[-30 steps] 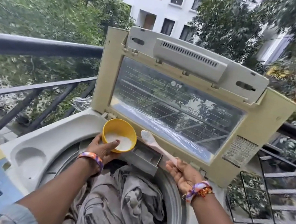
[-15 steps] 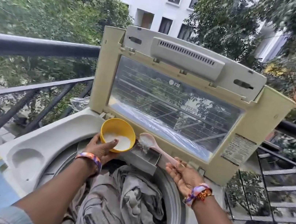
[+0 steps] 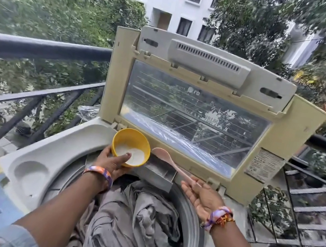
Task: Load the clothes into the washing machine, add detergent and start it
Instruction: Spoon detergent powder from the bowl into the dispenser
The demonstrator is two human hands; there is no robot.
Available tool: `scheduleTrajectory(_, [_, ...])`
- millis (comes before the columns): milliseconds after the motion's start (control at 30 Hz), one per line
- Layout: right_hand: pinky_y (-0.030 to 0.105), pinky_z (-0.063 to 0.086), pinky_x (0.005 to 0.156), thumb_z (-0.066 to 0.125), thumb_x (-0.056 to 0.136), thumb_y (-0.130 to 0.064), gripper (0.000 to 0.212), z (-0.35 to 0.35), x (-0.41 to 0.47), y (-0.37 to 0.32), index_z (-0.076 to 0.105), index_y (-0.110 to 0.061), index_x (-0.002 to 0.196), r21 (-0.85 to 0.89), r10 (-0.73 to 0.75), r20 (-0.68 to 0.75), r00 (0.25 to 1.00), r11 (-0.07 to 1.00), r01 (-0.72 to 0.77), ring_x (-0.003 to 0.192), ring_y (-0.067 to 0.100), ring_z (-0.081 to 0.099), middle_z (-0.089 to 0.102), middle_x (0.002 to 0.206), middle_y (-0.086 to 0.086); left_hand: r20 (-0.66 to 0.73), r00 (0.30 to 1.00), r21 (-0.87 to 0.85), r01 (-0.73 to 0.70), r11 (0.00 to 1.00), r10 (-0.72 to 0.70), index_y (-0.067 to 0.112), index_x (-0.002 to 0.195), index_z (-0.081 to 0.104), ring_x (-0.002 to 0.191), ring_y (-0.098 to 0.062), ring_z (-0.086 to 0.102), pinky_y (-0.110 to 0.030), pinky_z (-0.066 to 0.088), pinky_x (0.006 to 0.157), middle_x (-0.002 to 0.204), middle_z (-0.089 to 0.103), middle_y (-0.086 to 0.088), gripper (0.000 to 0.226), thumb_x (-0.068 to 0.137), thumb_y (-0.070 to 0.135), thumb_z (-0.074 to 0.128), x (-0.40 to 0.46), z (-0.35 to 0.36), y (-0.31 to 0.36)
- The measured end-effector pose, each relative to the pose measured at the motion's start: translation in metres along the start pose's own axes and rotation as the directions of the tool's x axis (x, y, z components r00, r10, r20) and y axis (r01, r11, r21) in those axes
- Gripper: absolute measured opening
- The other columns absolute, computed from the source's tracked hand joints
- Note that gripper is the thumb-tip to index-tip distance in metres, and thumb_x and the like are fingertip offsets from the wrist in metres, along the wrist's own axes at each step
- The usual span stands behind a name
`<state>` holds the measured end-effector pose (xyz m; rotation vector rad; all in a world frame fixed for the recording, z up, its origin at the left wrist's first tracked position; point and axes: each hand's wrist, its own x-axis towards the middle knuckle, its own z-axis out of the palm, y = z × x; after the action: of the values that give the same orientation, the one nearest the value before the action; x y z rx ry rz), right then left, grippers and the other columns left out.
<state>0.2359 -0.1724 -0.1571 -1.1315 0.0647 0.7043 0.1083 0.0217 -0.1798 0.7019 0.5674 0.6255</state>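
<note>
A top-loading washing machine (image 3: 31, 165) stands with its lid (image 3: 282, 141) raised upright. Grey clothes (image 3: 132, 224) fill the drum. My left hand (image 3: 113, 161) holds a yellow bowl (image 3: 128, 139) with white detergent powder in it, above the drum's far rim. My right hand (image 3: 202, 197) grips the handle of a pink spoon (image 3: 165, 157). The spoon's head is turned over, just above the pulled-out grey detergent drawer (image 3: 158, 174), which has white powder in it.
A dark metal balcony railing (image 3: 42, 48) runs behind the machine on the left and continues on the right. Clear plastic wrap (image 3: 88, 112) sticks out behind the lid's left side. Trees and a white building lie beyond.
The spoon has tipped over and emptied its powder into the drawer. The bowl and my left hand have stayed in place.
</note>
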Motion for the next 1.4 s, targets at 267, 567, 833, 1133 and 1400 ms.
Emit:
scheduleTrajectory(267, [0.02, 0.057, 0.051, 0.05, 0.088, 0.007, 0.014, 0.026, -0.016, -0.01, 0.06, -0.001, 0.083, -0.061, -0.169, 0.161, 0.972, 0.982, 0.181, 0.055, 0.015, 0.069, 0.07, 0.063, 0.012, 0.059, 0.996, 0.02, -0.068, 0.998, 0.066, 0.014, 0.116, 0.046, 0.081, -0.027, 0.055, -0.039, 0.056, 0.048, 0.09, 0.056, -0.008, 0.045, 0.085, -0.019, 0.046, -0.002, 0.004, 0.0])
scheduleTrajectory(567, [0.021, 0.057, 0.065, 0.057, 0.086, 0.003, 0.034, 0.047, -0.017, 0.009, 0.068, -0.025, 0.07, -0.537, -0.411, 0.317, 0.855, 0.665, 0.519, 0.064, 0.011, 0.068, 0.069, 0.068, 0.001, 0.215, 0.976, 0.063, -0.059, 0.996, 0.044, 0.013, 0.123, 0.046, 0.085, -0.023, 0.058, -0.033, 0.058, 0.058, 0.097, 0.058, -0.008, 0.047, 0.086, -0.016, 0.047, -0.006, 0.005, -0.002])
scheduleTrajectory(833, [0.043, 0.058, 0.079, 0.06, 0.086, 0.001, 0.036, 0.047, -0.021, -0.011, 0.067, -0.034, 0.076, -0.603, -0.45, 0.506, 0.735, 0.425, 0.675, 0.073, 0.027, 0.068, 0.07, 0.075, 0.009, 0.216, 0.976, 0.094, -0.059, 0.994, 0.037, 0.009, 0.137, 0.04, 0.09, -0.024, 0.058, -0.043, 0.054, 0.072, 0.098, 0.059, -0.005, 0.058, 0.085, -0.015, 0.05, -0.003, 0.001, -0.003])
scheduleTrajectory(1133, [0.02, 0.043, 0.067, 0.06, 0.079, 0.0, 0.023, 0.042, -0.013, -0.024, 0.073, -0.006, 0.097, -0.606, -0.563, 0.739, 0.371, -0.313, 0.731, 0.063, 0.024, 0.068, 0.073, 0.073, 0.014, 0.183, 0.98, 0.107, -0.105, 0.989, 0.084, 0.007, 0.134, 0.042, 0.08, -0.022, 0.057, -0.033, 0.058, 0.056, 0.089, 0.058, -0.01, 0.072, 0.07, -0.009, 0.071, -0.003, 0.002, -0.004])
scheduleTrajectory(1400, [0.021, 0.047, 0.036, 0.041, 0.093, 0.005, 0.028, 0.058, -0.023, -0.017, 0.056, -0.006, 0.073, -0.618, -0.196, 0.183, 0.963, 0.739, 0.268, 0.032, 0.015, 0.053, 0.053, 0.053, 0.013, 0.096, 0.962, 0.37, -0.273, 0.888, 0.256, 0.019, 0.135, 0.045, 0.093, -0.025, 0.057, -0.037, 0.055, 0.079, 0.102, 0.058, -0.013, 0.107, 0.034, 0.018, 0.081, -0.007, 0.003, -0.002])
